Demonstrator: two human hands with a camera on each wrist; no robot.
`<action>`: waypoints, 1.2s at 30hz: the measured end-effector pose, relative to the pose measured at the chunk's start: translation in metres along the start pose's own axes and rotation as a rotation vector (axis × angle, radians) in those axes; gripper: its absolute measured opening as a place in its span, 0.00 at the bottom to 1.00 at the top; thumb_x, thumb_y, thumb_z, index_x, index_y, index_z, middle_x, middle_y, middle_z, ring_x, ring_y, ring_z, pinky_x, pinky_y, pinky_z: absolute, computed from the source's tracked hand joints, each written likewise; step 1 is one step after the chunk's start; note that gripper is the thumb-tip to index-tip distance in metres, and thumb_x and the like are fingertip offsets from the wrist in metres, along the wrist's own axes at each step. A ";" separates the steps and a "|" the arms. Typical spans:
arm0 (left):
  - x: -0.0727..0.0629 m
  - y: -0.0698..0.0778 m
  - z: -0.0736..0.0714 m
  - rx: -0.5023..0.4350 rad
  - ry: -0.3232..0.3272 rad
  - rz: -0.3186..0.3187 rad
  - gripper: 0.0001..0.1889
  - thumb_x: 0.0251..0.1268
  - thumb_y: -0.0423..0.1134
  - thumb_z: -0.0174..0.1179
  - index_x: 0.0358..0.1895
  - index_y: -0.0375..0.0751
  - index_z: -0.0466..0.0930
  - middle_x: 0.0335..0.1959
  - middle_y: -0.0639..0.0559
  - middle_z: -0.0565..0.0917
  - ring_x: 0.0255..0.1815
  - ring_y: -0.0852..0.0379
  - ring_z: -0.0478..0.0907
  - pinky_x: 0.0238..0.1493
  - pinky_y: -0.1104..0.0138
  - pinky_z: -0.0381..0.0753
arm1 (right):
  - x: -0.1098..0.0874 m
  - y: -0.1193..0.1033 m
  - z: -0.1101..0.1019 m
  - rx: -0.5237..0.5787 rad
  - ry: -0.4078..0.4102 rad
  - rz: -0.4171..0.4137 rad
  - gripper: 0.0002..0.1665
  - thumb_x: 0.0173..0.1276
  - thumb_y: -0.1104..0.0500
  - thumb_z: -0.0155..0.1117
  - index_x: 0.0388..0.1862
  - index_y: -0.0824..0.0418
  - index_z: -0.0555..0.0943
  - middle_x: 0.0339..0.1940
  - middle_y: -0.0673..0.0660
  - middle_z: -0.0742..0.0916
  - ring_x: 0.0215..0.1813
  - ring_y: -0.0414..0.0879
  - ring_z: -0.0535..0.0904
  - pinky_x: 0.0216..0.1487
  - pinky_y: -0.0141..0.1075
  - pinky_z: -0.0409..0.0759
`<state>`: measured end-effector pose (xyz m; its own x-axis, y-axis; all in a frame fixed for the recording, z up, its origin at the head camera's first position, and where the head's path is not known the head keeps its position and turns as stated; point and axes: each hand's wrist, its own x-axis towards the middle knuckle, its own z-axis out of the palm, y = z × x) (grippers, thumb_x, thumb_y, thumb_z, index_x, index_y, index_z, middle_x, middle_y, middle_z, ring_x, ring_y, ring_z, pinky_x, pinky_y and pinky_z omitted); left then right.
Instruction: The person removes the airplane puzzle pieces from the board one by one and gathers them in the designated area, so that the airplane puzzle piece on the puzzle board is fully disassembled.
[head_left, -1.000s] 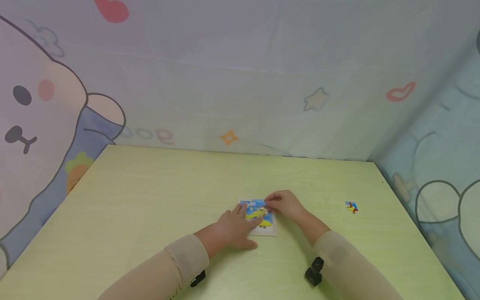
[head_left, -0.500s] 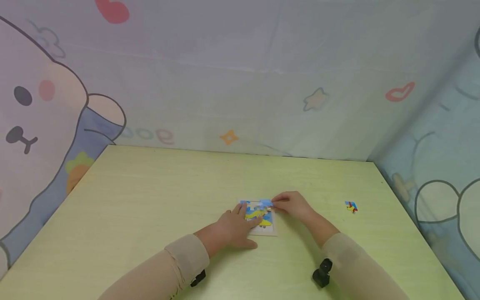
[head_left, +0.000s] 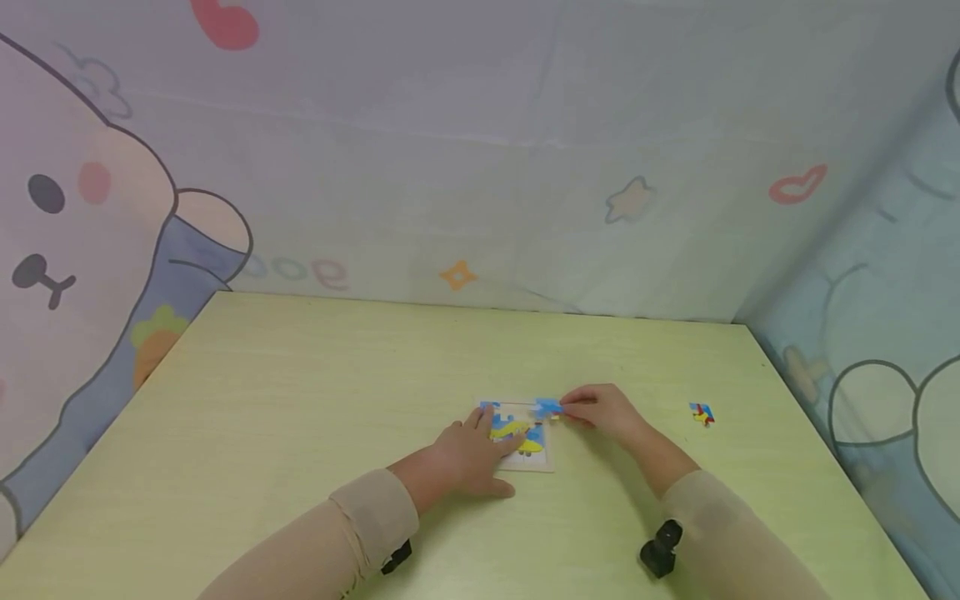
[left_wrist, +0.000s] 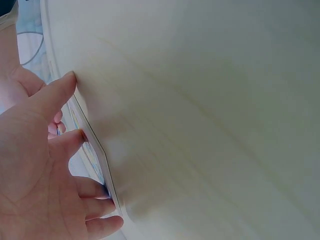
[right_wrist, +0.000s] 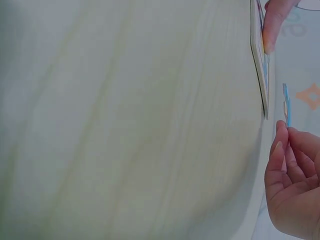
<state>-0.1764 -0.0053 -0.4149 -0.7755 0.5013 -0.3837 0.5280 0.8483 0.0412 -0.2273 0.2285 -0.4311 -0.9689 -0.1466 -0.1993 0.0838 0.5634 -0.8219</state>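
A small jigsaw puzzle board [head_left: 528, 464] with a pale frame and a blue and yellow picture lies flat on the table. My left hand [head_left: 471, 460] rests across its left side with fingers spread and fairly straight, hiding part of the picture. Between thumb and fingertips, my right hand [head_left: 609, 412] pinches a blue puzzle piece [head_left: 548, 407] at the board's upper right corner. The right wrist view shows this thin piece [right_wrist: 286, 102] edge-on, raised off the board [right_wrist: 260, 65]. Bare pale backing shows in the board's upper part.
Another loose puzzle piece [head_left: 702, 414], blue, red and yellow, lies on the table to the right of my right hand. A printed cloth backdrop [head_left: 480, 167] rises behind the table [head_left: 300, 375] and along its sides.
My right hand has lifted the blue puzzle piece out of the board's upper part and drawn it to the right, baring the backing beneath. My left hand has stayed put.
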 end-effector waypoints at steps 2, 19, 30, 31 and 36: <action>0.000 0.000 0.001 -0.003 0.002 0.002 0.39 0.56 0.69 0.52 0.72 0.68 0.52 0.74 0.38 0.46 0.73 0.43 0.44 0.65 0.52 0.57 | -0.001 0.003 -0.003 -0.008 0.005 0.005 0.13 0.66 0.61 0.61 0.44 0.68 0.82 0.36 0.56 0.86 0.32 0.42 0.78 0.35 0.34 0.77; -0.002 0.002 0.003 -0.018 0.026 0.020 0.39 0.56 0.67 0.53 0.72 0.67 0.53 0.74 0.39 0.47 0.73 0.43 0.45 0.64 0.52 0.59 | -0.017 0.023 -0.036 -0.007 0.015 -0.012 0.15 0.67 0.62 0.59 0.47 0.72 0.80 0.37 0.58 0.86 0.35 0.45 0.79 0.37 0.35 0.77; -0.001 0.000 0.001 0.012 0.015 0.011 0.39 0.57 0.68 0.52 0.72 0.68 0.52 0.74 0.39 0.47 0.73 0.43 0.46 0.65 0.51 0.56 | -0.025 0.032 -0.056 -0.005 0.022 -0.002 0.18 0.68 0.61 0.58 0.50 0.73 0.78 0.36 0.58 0.86 0.37 0.45 0.80 0.39 0.36 0.78; 0.000 -0.001 0.001 0.015 0.011 0.010 0.39 0.57 0.67 0.52 0.72 0.69 0.52 0.74 0.39 0.47 0.73 0.43 0.46 0.66 0.51 0.56 | -0.025 0.034 -0.058 -0.002 0.025 -0.002 0.18 0.67 0.60 0.59 0.50 0.73 0.78 0.36 0.57 0.86 0.37 0.44 0.80 0.39 0.36 0.78; 0.002 -0.003 0.001 0.005 0.002 0.012 0.38 0.57 0.67 0.53 0.72 0.69 0.52 0.74 0.39 0.47 0.73 0.43 0.46 0.66 0.50 0.53 | -0.025 0.041 -0.068 -0.006 0.042 0.003 0.19 0.67 0.60 0.59 0.50 0.74 0.78 0.35 0.57 0.87 0.37 0.42 0.81 0.38 0.34 0.78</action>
<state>-0.1787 -0.0069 -0.4162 -0.7697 0.5119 -0.3814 0.5392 0.8412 0.0408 -0.2157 0.3104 -0.4238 -0.9775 -0.1109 -0.1793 0.0856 0.5686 -0.8182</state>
